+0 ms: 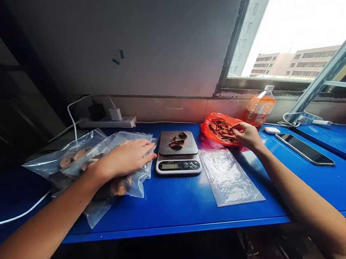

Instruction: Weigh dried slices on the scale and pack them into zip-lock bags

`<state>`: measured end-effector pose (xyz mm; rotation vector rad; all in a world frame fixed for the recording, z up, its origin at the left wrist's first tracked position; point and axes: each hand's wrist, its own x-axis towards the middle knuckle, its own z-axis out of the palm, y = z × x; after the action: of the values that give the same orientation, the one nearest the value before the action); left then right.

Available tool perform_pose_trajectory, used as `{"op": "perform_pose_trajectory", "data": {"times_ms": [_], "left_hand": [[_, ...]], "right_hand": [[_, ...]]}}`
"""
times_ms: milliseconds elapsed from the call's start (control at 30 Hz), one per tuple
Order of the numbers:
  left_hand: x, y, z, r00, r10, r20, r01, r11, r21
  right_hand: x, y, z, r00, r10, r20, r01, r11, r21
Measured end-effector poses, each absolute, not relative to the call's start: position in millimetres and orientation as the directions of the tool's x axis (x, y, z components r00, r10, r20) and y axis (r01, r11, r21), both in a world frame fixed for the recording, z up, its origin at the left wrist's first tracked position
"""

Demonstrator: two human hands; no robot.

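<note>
My left hand (pixel 127 156) lies flat with its fingers stretched out on several clear plastic bags (pixel 147 168), which hold brown dried pieces. Right of it stands a kitchen scale (pixel 179 167); its display seems to read 73. A few dark, curled dried slices (pixel 178 139) rest on the metal plate. At the right, my right hand (pixel 246 136) reaches to a red plastic bag (pixel 206 133) full of reddish-brown dried slices (pixel 221 130). Its fingers are pinched together at the slices, and what is between them is hard to see. A flat clear bag (pixel 233 178) lies in front of the red one.
Behind the red bag stands a bottle of orange drink (pixel 259 107). A phone (pixel 304 148) and a white earphone case (pixel 272 130) lie at the right. A power strip (pixel 109 122) with a charger runs along the wall. The blue table (pixel 178 211) ends at its front edge.
</note>
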<state>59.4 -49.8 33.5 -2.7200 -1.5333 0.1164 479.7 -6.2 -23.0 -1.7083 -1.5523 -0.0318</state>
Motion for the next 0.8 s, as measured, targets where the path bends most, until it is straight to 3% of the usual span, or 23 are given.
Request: {"op": "perform_pose_trajectory", "data": {"times_ms": [200,333,700,800], "left_hand": [[59.9,-50.2,34.4,0.511,0.857,-0.059,0.857,-0.514,-0.045],[57.7,-47.8,30.9,0.530,0.847,-0.030,0.846,-0.531,-0.054],[58.9,-55.4,34.0,0.511,0.858,-0.039,0.857,-0.513,-0.051],[55.9,-53.9,31.3,0.496,0.867,-0.055,0.867,-0.498,-0.026]], "right_hand": [[483.9,-8.1,-13.9,0.279,0.729,0.625,0.891,0.046,-0.451],[495.6,-9.1,-10.7,0.357,0.653,0.667,0.874,0.017,-0.485],[493.7,-8.2,-22.5,0.274,0.799,0.535,0.862,0.043,-0.505],[495.1,-5.4,-22.7,0.175,0.806,0.566,0.924,0.065,-0.377]]}}
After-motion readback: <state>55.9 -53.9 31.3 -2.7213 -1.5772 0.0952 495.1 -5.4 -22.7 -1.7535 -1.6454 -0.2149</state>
